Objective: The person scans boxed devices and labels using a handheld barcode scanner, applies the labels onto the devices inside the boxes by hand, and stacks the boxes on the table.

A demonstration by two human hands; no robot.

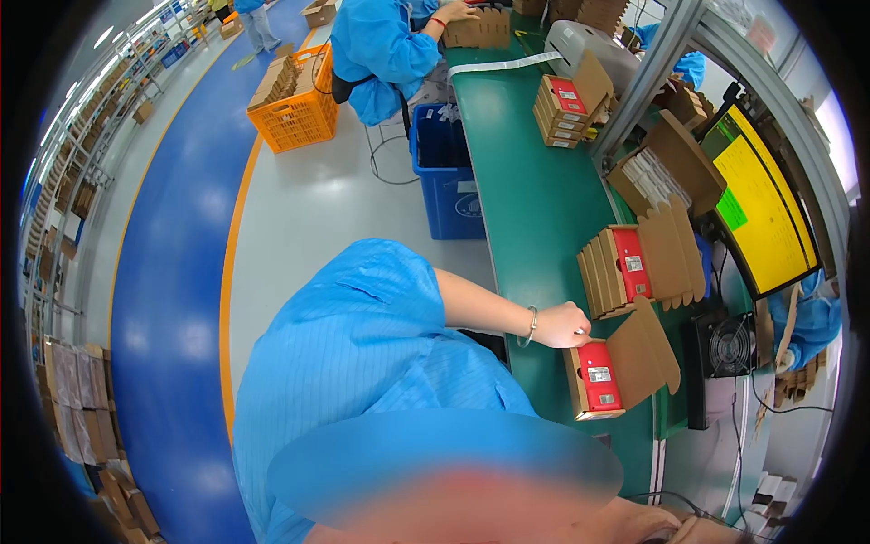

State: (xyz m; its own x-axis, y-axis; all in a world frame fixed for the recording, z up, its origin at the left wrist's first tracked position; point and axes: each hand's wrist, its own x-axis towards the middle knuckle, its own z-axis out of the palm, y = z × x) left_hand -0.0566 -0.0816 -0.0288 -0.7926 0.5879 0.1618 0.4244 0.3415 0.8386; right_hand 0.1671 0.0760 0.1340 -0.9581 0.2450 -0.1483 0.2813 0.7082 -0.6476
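Observation:
My left hand (564, 325), with a bracelet on the wrist, is closed at the upper left corner of an open cardboard box (643, 358). Its fingers are curled against the box's edge, and the fingertips are partly hidden. Inside this box lies a flat red box (600, 374) with a white label. The lid stands folded back to the right. Just beyond my left hand is a stack of cardboard boxes (598, 276), the top one open with another red box (632, 263) in it. My right hand is out of view.
A monitor (766, 204) with a yellow screen stands right of the green table (535, 227), near a black fan (728, 346). Farther along are more boxes and a grey machine (589, 54). A blue bin (444, 195) and an orange crate (292, 122) stand on the floor near a co-worker (376, 54).

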